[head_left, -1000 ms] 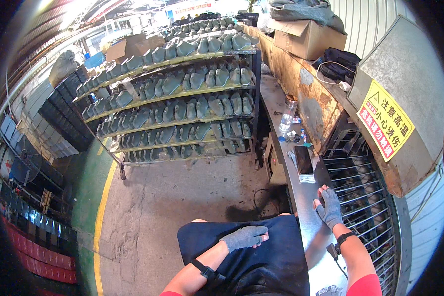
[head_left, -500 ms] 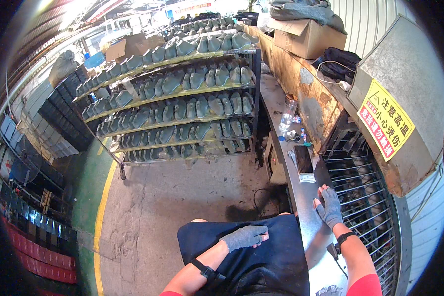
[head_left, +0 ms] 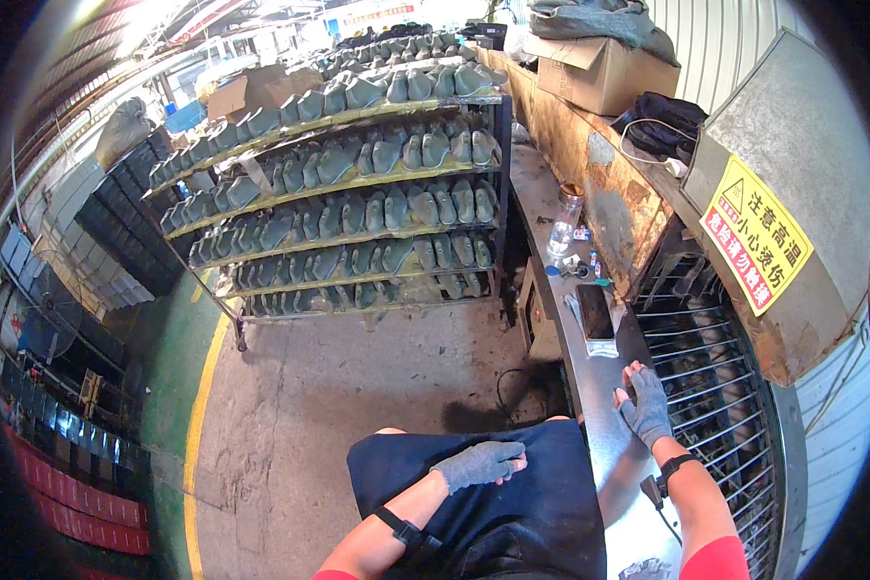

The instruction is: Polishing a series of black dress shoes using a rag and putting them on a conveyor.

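Observation:
My left hand, in a grey fingerless glove, rests on the dark blue apron over my lap. Its fingers lie loosely to the right and hold nothing. On the right, my gloved right hand rests at the border of the metal bench and a conveyor of metal rods. The thumb stands apart from the fingers and nothing is in this hand. Just beyond it lies a dark phone on a pale packet. Both wrists carry black straps.
A wheeled rack with several shelves of grey-green shoe-shaped pieces stands ahead. A clear bottle and small items sit farther along the bench. A metal hood with a yellow warning sign covers part of the conveyor. Dark red crates stand at left.

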The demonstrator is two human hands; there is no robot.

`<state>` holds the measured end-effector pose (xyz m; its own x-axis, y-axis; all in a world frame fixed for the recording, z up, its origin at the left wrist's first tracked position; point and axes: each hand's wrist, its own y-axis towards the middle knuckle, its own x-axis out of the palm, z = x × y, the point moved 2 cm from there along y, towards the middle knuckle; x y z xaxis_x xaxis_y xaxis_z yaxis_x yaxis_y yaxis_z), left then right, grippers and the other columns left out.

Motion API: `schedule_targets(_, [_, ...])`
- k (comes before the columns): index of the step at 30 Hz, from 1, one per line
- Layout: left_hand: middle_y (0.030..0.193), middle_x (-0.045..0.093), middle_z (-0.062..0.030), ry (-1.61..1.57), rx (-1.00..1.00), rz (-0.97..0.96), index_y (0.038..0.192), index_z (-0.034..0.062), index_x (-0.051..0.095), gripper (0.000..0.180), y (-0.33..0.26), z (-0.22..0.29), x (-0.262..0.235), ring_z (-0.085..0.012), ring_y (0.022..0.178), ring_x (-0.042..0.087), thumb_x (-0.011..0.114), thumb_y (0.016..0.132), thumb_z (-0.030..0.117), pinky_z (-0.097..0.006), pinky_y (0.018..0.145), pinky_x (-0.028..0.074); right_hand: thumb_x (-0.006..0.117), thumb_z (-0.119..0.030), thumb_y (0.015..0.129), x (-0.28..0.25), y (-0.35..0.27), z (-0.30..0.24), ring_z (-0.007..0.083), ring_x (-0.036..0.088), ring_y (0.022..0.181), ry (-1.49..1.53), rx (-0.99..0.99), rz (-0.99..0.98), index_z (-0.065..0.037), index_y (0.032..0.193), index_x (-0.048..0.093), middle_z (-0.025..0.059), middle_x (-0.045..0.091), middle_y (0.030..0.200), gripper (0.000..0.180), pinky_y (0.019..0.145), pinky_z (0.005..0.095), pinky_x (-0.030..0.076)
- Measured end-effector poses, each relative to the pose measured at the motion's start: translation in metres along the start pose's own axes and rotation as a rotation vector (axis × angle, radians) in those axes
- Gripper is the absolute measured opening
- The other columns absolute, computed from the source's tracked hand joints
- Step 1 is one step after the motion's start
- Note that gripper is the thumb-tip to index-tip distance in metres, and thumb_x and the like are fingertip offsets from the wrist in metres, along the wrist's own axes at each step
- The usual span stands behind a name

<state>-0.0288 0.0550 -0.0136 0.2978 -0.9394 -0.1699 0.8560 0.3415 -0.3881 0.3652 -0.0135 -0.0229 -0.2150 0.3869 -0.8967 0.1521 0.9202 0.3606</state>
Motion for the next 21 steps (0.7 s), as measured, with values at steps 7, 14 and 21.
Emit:
schedule_targets(7, [0.091, 0.064, -0.0017, -0.007, -0.013, -0.008, 0.110, 0.0074, 0.064, 0.022, -0.0013, 0.0045, -0.0003, -0.0120, 0.079, 0.061, 0.058, 0.112, 0.028, -0.030, 0.069, 0.055, 0.075, -0.032, 0.092, -0.0030, -0.0006, -0.0025, 0.0416, 0.052, 0.144, 0.011, 0.011, -0.002, -0.004, 0.144, 0.062, 0.0238, 0.059, 0.152, 0.060, 0.124, 0.0486, 0.039])
schedule_targets(14, [0.086, 0.064, -0.0027, 0.017, 0.037, -0.005, 0.109, 0.0076, 0.064, 0.023, 0.0014, -0.0037, 0.0006, -0.0126, 0.074, 0.061, 0.058, 0.112, 0.030, -0.031, 0.069, 0.055, 0.076, -0.031, 0.092, -0.0022, -0.0002, -0.0028, 0.0412, 0.052, 0.144, -0.003, 0.021, -0.006, -0.004, 0.144, 0.063, 0.0232, 0.059, 0.152, 0.059, 0.124, 0.0483, 0.039])
schedule_targets(21, [0.086, 0.064, -0.0035, 0.017, 0.046, -0.009, 0.109, 0.0077, 0.064, 0.024, 0.0018, -0.0037, -0.0002, -0.0133, 0.072, 0.061, 0.058, 0.112, 0.031, -0.031, 0.069, 0.055, 0.076, -0.031, 0.092, -0.0018, -0.0002, -0.0019, 0.0416, 0.053, 0.143, 0.011, 0.010, 0.006, -0.004, 0.143, 0.063, 0.0242, 0.059, 0.151, 0.059, 0.123, 0.0487, 0.040])
